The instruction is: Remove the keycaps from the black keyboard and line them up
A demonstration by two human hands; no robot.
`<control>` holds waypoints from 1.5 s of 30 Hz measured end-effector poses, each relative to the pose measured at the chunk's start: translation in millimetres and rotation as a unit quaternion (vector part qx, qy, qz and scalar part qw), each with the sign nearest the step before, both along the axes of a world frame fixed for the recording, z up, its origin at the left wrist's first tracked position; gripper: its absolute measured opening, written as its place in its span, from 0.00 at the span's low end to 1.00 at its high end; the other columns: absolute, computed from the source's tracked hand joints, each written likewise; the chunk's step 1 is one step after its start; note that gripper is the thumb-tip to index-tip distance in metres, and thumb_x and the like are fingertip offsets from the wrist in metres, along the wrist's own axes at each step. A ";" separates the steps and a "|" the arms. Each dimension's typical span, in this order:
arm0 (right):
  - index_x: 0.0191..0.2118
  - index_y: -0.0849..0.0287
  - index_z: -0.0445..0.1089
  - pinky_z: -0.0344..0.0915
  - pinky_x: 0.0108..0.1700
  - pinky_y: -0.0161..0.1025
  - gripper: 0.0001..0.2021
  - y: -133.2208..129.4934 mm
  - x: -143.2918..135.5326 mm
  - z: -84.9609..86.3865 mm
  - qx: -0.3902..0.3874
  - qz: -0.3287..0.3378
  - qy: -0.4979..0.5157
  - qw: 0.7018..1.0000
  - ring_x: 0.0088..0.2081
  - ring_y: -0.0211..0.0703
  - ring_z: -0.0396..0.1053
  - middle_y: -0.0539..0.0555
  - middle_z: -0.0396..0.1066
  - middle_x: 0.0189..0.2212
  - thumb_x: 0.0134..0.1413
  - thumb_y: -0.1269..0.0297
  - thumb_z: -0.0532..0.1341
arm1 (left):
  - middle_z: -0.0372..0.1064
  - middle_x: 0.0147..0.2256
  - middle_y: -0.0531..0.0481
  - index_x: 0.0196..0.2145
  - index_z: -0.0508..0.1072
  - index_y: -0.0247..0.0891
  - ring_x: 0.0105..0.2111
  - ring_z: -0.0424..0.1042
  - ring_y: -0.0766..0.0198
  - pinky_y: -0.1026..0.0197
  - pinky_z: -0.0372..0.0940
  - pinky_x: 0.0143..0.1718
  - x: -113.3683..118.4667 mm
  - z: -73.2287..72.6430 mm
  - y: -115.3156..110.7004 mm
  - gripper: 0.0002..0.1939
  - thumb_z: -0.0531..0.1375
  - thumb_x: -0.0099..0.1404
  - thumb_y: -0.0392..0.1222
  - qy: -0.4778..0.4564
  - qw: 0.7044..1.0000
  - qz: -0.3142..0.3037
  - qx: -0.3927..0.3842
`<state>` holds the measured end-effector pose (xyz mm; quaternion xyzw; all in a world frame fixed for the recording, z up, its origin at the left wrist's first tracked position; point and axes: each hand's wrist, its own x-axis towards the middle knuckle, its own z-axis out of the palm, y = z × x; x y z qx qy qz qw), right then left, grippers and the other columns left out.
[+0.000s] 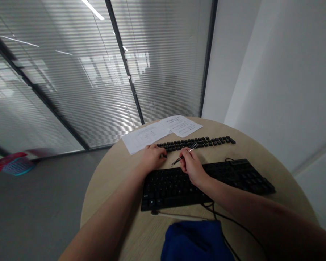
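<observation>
My right hand (191, 165) is closed round a slim pen (176, 160) with a dark lower part and a clear, shiny upper end. Its tip points left and down, over the gap between the keyboard and the loose keys. My left hand (153, 158) rests at the left end of the rows of loose black keycaps (198, 143). Its fingers pinch a small black keycap (164, 156), partly hidden by the fingers. Below both hands lies a black keyboard (174, 186), its middle partly covered by my right hand and forearm.
Printed paper sheets (146, 136) lie at the far edge of the round wooden table (103, 188). Near me are a blue cloth item (192, 239), a thin pale stick (179, 216) and a black cable (230, 219). A red and blue basket (17, 165) stands on the floor.
</observation>
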<state>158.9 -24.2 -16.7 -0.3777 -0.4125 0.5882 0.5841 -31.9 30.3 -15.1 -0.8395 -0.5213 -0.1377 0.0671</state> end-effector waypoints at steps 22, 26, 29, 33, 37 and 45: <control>0.28 0.56 0.61 0.46 0.15 0.26 0.16 -1.7 2.5 -4.4 0.057 -0.009 -0.033 0.998 0.15 0.29 0.52 0.41 0.55 0.17 0.54 0.48 0.60 | 0.76 0.38 0.50 0.34 0.75 0.44 0.45 0.67 0.51 0.50 0.56 0.46 1.5 2.9 -4.8 0.05 0.63 0.57 0.42 -0.012 1.000 0.021 -0.005; 0.28 0.56 0.61 0.46 0.15 0.27 0.17 -1.3 2.6 -4.5 0.064 -0.007 -0.032 0.997 0.15 0.29 0.52 0.42 0.56 0.18 0.53 0.48 0.61 | 0.74 0.44 0.49 0.38 0.76 0.45 0.47 0.66 0.50 0.49 0.57 0.47 -0.2 -0.4 -4.2 0.09 0.64 0.58 0.44 -0.017 0.999 0.026 0.020; 0.28 0.56 0.61 0.46 0.14 0.27 0.17 -1.4 3.0 -4.2 0.069 -0.005 -0.034 0.997 0.15 0.28 0.52 0.41 0.56 0.17 0.54 0.47 0.60 | 0.74 0.45 0.49 0.39 0.78 0.47 0.48 0.65 0.50 0.48 0.57 0.48 -0.5 -4.0 -2.3 0.09 0.64 0.59 0.45 -0.014 0.999 0.033 0.029; 0.28 0.56 0.61 0.46 0.14 0.27 0.17 -1.8 3.9 -3.4 0.069 -0.004 -0.042 0.997 0.15 0.29 0.52 0.41 0.55 0.17 0.54 0.47 0.60 | 0.74 0.45 0.49 0.39 0.80 0.48 0.47 0.65 0.50 0.48 0.57 0.47 -0.6 -5.9 0.3 0.08 0.63 0.61 0.46 -0.004 0.999 0.039 0.025; 0.28 0.56 0.61 0.46 0.15 0.27 0.17 -2.4 4.1 -3.1 0.068 -0.002 -0.042 0.997 0.15 0.29 0.52 0.41 0.54 0.16 0.54 0.48 0.60 | 0.74 0.44 0.48 0.39 0.80 0.48 0.47 0.65 0.50 0.48 0.56 0.46 -1.4 -5.0 0.8 0.08 0.63 0.61 0.46 0.001 0.999 0.042 0.027; 0.28 0.56 0.61 0.46 0.15 0.27 0.16 -3.0 4.6 -4.0 0.071 0.004 -0.038 0.997 0.15 0.29 0.51 0.41 0.55 0.16 0.55 0.49 0.59 | 0.74 0.44 0.48 0.39 0.78 0.45 0.47 0.65 0.49 0.48 0.58 0.46 -0.8 -3.8 -1.9 0.09 0.65 0.59 0.45 -0.006 0.998 0.047 0.046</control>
